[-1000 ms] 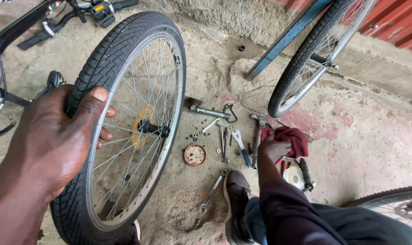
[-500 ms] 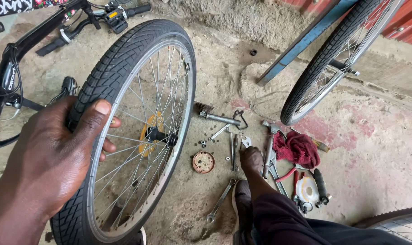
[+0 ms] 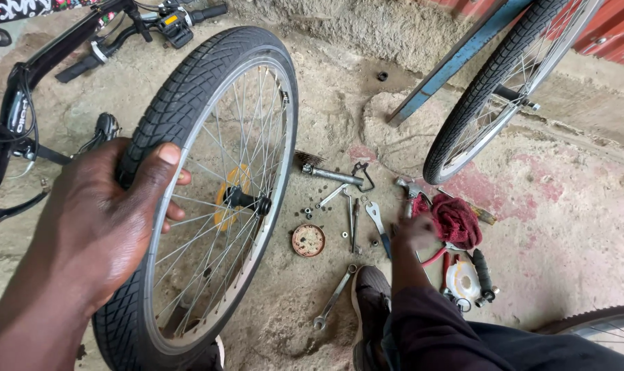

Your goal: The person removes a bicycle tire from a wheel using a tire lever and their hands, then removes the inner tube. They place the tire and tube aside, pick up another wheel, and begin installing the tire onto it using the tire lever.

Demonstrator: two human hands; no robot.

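Left hand [image 3: 95, 227] has its fingers [image 3: 162, 159] clamped over the tyre of the upright bicycle wheel [image 3: 216, 185]; right hand [image 3: 416, 230] is blurred, finger state unclear, hovering over spanners [image 3: 377, 218], red rag [image 3: 456, 220] just beyond its fingertips on the floor [image 3: 566, 227].

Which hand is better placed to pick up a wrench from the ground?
The right hand. It is down among the tools beside the small wrench, while the left hand grips the tyre, keeping the wheel upright.
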